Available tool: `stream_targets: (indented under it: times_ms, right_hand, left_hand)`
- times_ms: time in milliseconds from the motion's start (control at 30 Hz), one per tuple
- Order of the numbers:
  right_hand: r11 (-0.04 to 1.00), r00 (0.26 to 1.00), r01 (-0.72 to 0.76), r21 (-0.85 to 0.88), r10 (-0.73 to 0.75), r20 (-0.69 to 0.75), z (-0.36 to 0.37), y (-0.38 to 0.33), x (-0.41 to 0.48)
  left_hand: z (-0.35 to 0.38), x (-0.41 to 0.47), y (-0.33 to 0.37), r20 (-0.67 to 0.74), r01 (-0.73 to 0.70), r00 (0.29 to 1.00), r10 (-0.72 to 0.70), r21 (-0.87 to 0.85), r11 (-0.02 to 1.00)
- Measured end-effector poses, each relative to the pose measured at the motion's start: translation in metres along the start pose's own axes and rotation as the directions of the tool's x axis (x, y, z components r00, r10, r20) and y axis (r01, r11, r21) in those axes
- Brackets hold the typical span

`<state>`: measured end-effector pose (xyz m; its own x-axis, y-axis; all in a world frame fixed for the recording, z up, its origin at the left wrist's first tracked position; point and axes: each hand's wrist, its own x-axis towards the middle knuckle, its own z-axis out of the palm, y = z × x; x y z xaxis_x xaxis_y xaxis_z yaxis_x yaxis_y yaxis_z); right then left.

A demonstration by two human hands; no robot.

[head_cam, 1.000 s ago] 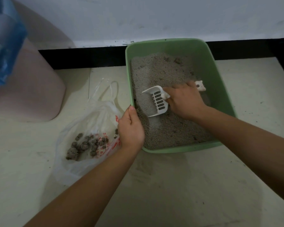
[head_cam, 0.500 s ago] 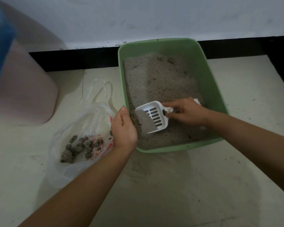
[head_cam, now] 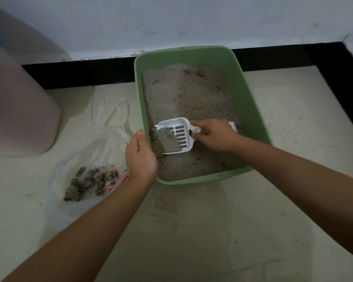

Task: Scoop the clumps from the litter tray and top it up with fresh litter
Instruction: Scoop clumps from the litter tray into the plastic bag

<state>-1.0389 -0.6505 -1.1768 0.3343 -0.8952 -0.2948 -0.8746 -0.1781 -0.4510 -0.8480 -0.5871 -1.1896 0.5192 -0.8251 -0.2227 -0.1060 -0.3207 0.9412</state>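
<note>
**Scoop loaded at the tray's near left corner**

The pale, dusty floor [head_cam: 212, 231] runs up to a white wall [head_cam: 171, 21] edged with black skirting [head_cam: 80, 75], which turns a corner on the far right. A big rounded pink bin [head_cam: 18, 110] stands to the left, well apart from the work.

The green rectangular plastic litter tray [head_cam: 212, 178] sits with its far end close to the skirting, with bare floor on its right and in front. Grey granular litter [head_cam: 188, 98] fills it unevenly, heaped towards the back.

Just beside the tray's left wall lies a clear, crumpled plastic bag [head_cam: 94, 151], its mouth open.

The white slotted plastic scoop [head_cam: 181, 137] is inside the tray by the near left corner, carrying a load of litter.

The right hand [head_cam: 214, 135] is wrapped round the scoop's handle. The left hand [head_cam: 141, 157] grips the tray's left rim, right next to the scoop's front edge.

Dark grey clumps [head_cam: 90, 182] lie piled in the bag.
</note>
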Motion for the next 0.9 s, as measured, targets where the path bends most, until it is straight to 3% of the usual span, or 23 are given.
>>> stream_targets:
  times_ms: [67,167,233,367,533,633,733,900]
  right_hand:
    - [0.997,0.999,-0.004,0.073,0.001,0.047,-0.002,0.009,0.001]
    - [0.939,0.989,-0.050,0.339,0.001,0.145,0.001,0.023,-0.006]
    - [0.916,0.993,-0.062,0.396,0.018,0.116,0.008,0.024,-0.009]
    - [0.999,0.992,0.017,0.034,-0.012,-0.129,0.014,0.006,-0.006]
    - [0.992,0.986,-0.078,0.095,0.090,-0.137,0.009,-0.006,-0.003]
    - [0.981,0.970,-0.192,0.041,0.196,-0.146,0.012,-0.018,0.006]
    - [0.979,0.974,-0.203,0.036,0.205,-0.095,0.006,-0.023,0.012]
    - [0.964,0.975,-0.215,-0.156,0.203,-0.089,-0.023,-0.017,0.004]
  left_hand:
    - [0.000,-0.001,0.001,0.007,0.005,1.000,-0.005,-0.001,1.000]
    - [0.000,-0.004,0.004,0.014,0.010,1.000,-0.010,-0.006,1.000]
    - [0.000,-0.003,0.003,0.009,0.017,1.000,-0.017,-0.005,1.000]
    - [0.000,-0.002,0.000,0.001,0.018,1.000,-0.018,0.001,1.000]
    - [-0.001,-0.001,-0.001,-0.007,0.012,1.000,-0.012,0.039,0.999]
    - [-0.001,-0.001,-0.001,0.004,0.015,1.000,-0.015,0.053,0.998]
    - [-0.001,-0.001,0.000,0.012,0.006,1.000,-0.007,0.069,0.998]
    - [-0.002,-0.001,0.001,0.006,0.008,1.000,-0.009,0.069,0.998]
